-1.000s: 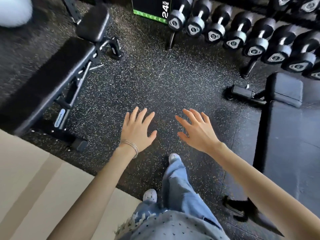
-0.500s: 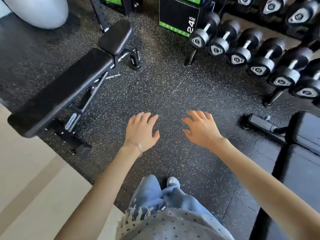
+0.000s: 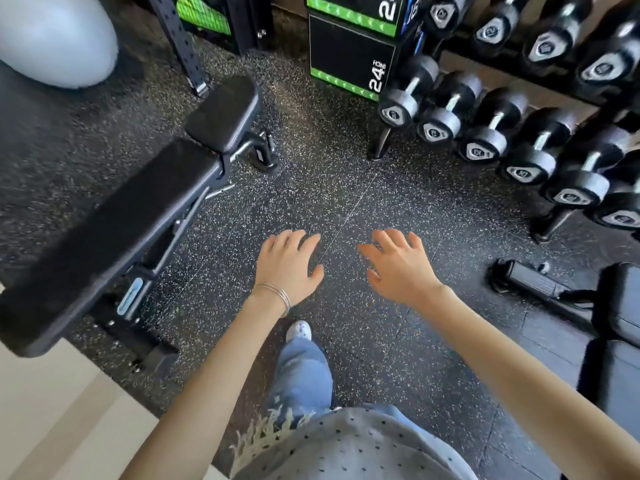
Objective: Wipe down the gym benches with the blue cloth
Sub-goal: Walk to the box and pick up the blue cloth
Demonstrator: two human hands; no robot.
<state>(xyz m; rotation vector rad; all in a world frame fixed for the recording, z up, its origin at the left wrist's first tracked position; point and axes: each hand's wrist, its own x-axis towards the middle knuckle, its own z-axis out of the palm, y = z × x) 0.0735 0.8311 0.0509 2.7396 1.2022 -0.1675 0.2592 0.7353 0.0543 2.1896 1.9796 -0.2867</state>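
At left on the speckled floor, a black padded bench runs diagonally, its small seat pad at the far end. A second bench sits at the right edge, mostly cut off by the frame. Between the two, both arms reach forward over the floor, palms down.

Left grip: fingers loose, slightly bent, holding nothing; thin bangles on the wrist.

Right grip: fingers relaxed and a bit spread, holding nothing. Its fingertips are soft with blur.

The oval label on the left bench frame is too blurred to read. Behind are racked dumbbells with unreadable end-cap marks. A black-and-green box reads "24 INCH". A pale ball at top left is cut off. A jeans leg and a white shoe show below the hands.
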